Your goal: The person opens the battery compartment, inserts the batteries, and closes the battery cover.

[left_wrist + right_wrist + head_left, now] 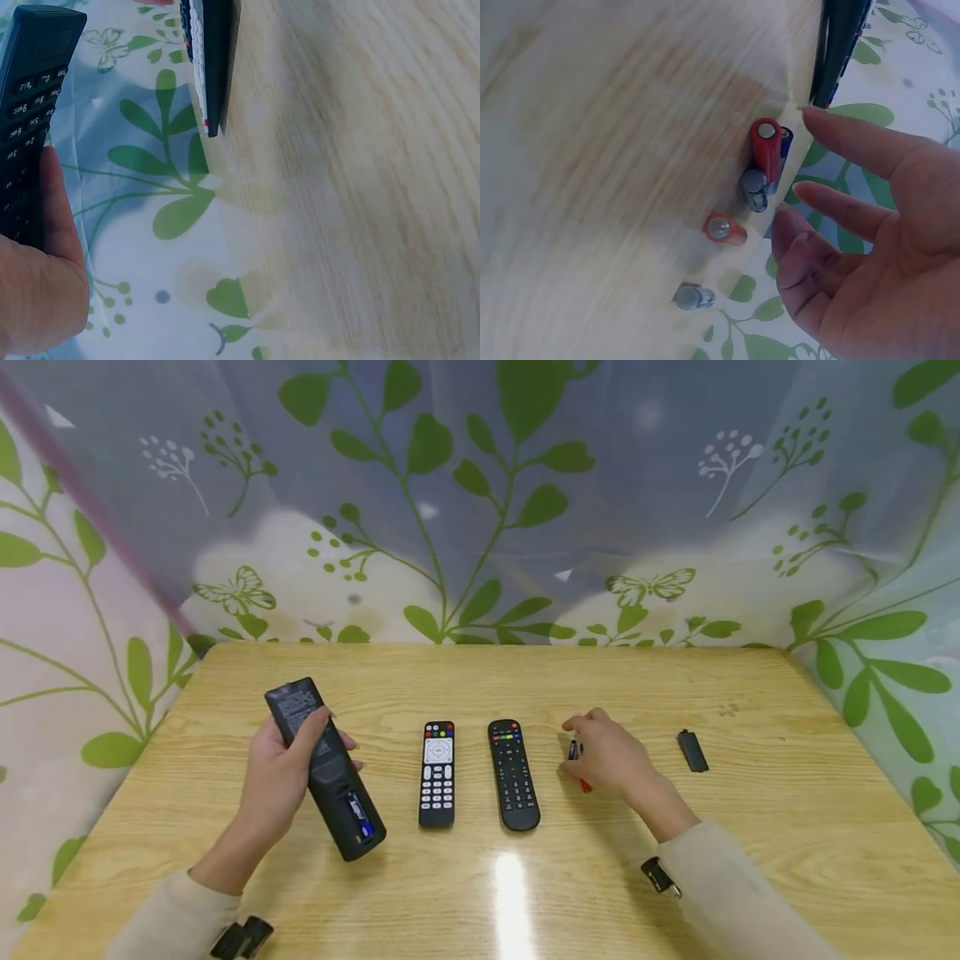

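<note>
Gripping a black remote (330, 772), with a row of remotes and batteries alongside

On the head view's dial, two black wrist devices (243, 937) sit nearest, at half past seven and half past four, by the pale sleeves (176, 914). At eight o'clock the left hand (277, 768) wraps the remote, thumb across its back; it is tilted, its uncovered battery bay near the lower end, a blue-and-white cell (358, 814) showing inside. Between seven and five lie a white-buttoned remote (437, 777) and a dark-buttoned remote (514, 777), both face up on the tabletop (787, 793). At four o'clock the right hand (611, 758) is spread loosely, fingers bent and apart, with nothing visibly in its grasp; its fingertips are just beside loose batteries (726, 229), some red, some grey-ended. A small black cover (693, 752) lies between three and four. Leaf-patterned cloth (645, 485) hangs behind, at twelve.
</note>
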